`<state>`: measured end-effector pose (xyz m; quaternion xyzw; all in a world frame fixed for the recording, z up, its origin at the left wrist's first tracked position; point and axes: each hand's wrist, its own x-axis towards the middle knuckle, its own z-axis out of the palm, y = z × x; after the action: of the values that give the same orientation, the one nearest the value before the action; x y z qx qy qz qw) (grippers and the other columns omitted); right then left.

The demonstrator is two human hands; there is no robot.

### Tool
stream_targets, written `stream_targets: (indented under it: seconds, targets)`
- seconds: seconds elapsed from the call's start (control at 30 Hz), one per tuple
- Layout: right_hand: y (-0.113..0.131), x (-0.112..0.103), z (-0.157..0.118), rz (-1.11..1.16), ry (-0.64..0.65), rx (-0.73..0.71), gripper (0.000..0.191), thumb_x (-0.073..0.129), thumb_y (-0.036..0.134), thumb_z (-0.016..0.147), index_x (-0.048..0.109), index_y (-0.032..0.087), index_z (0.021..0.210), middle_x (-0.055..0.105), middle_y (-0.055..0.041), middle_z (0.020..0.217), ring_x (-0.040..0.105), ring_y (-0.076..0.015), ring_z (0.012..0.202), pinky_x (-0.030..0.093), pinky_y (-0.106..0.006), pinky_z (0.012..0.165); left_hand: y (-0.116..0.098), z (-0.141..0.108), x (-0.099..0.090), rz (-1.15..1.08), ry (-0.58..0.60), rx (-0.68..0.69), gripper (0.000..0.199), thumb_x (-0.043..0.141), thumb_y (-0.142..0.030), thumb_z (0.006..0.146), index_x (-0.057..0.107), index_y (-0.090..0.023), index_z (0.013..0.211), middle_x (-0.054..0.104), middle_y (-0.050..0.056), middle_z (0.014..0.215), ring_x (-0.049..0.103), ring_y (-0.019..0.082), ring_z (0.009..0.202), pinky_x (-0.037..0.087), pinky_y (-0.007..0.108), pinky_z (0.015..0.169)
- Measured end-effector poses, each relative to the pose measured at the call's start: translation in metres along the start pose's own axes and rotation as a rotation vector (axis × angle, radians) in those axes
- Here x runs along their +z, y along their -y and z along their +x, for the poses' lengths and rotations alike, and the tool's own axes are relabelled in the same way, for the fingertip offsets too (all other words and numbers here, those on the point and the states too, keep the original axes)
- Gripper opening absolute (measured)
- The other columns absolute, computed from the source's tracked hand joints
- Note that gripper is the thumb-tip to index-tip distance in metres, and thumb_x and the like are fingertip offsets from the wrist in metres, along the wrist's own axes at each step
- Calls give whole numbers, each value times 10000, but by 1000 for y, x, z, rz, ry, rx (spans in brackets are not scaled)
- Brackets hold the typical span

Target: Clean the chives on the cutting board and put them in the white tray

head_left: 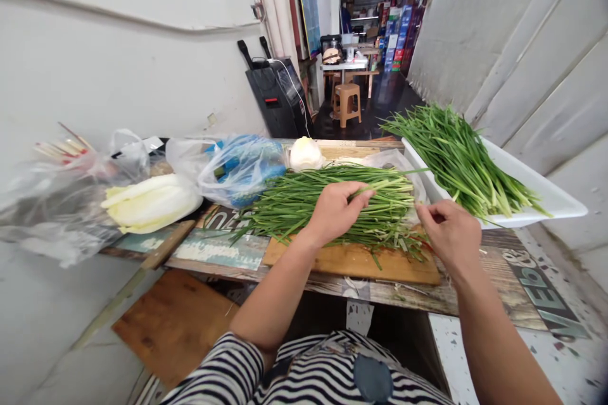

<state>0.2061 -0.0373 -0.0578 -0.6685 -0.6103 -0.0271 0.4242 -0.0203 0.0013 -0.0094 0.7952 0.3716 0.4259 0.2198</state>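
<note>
A heap of garlic chives (285, 202) lies across a wooden cutting board (351, 261), its pale cut ends toward the right. My left hand (338, 210) rests over the heap with thumb and fingers closed around a few chive stalks. Beside the pale ends, my right hand (451, 231) is closed in a pinch. Whatever is between its fingertips is too small to make out. Loose trimmed bits lie on the board near that hand. At the right, a white plastic tray (565, 205) holds more chives (456, 152), lying neatly side by side.
Left on the bench are a napa cabbage (152, 202), a plastic bag with blue contents (247, 168) and other clear bags (57, 202). A round white vegetable (306, 153) sits behind the chives. Beyond stand a black speaker (278, 95) and a stool (348, 104).
</note>
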Motion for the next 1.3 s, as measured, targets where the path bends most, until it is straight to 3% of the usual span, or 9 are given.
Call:
stream_targets:
  seconds: [0.1,0.23,0.4,0.53,0.7,0.83,0.97,1.13,1.3]
  targets:
    - [-11,-1,7,-228,118,-92,495,480,523,920,660,191,600,630,-81,660,546,-189,586,364,-320,563,2,2,-9,147,-67,77,230,504,-216,963,713,-125,928,739,54,927,667,154,856,486,252,812]
    - [-8,10,24,-187,153,-320,324,427,258,948,721,155,1039,696,-126,1027,638,-221,869,460,-322,761,1,1,-13,390,-91,146,268,505,-263,977,661,-135,1154,711,81,985,652,180,888,492,289,813]
    - [-6,23,39,-448,456,-362,269,489,231,927,692,165,763,645,-106,823,602,-248,812,428,-339,686,1,-1,-16,570,-128,237,263,487,-253,980,670,-176,1152,720,51,886,656,175,801,475,300,756]
    - [-4,12,36,-303,311,-432,148,514,189,900,644,163,834,634,-100,866,584,-248,848,446,-347,743,6,2,-10,582,-36,235,392,426,-126,951,594,-169,1302,719,66,957,652,178,883,479,312,798]
    - [16,-12,18,120,172,-448,69,540,216,922,601,190,907,650,-47,857,609,-183,794,475,-293,724,9,6,9,424,143,258,336,473,-98,929,657,-192,1193,671,64,1245,595,214,1153,444,389,966]
    - [27,-10,4,294,106,-360,70,574,227,909,638,200,918,674,-27,864,620,-152,753,493,-269,699,7,4,18,309,346,207,346,471,-140,949,633,-203,1248,716,57,1140,652,194,1059,489,348,926]
    - [24,-3,-2,366,59,-272,119,614,252,894,696,207,968,709,-25,868,627,-141,699,507,-269,664,6,2,19,311,333,119,313,506,-138,924,684,-192,1176,727,65,1098,670,201,1027,521,317,899]
    - [24,-4,-2,311,86,-409,185,565,211,889,733,205,965,720,-62,931,661,-180,847,517,-313,762,-1,1,19,384,392,78,305,497,-164,934,695,-186,1165,734,71,1085,676,213,1025,530,325,903]
    - [34,9,-5,602,68,-85,131,617,302,867,705,207,845,699,-44,861,642,-176,819,511,-320,753,-7,-1,23,350,407,36,274,521,-189,936,713,-189,1130,740,64,1095,683,228,1036,535,340,923]
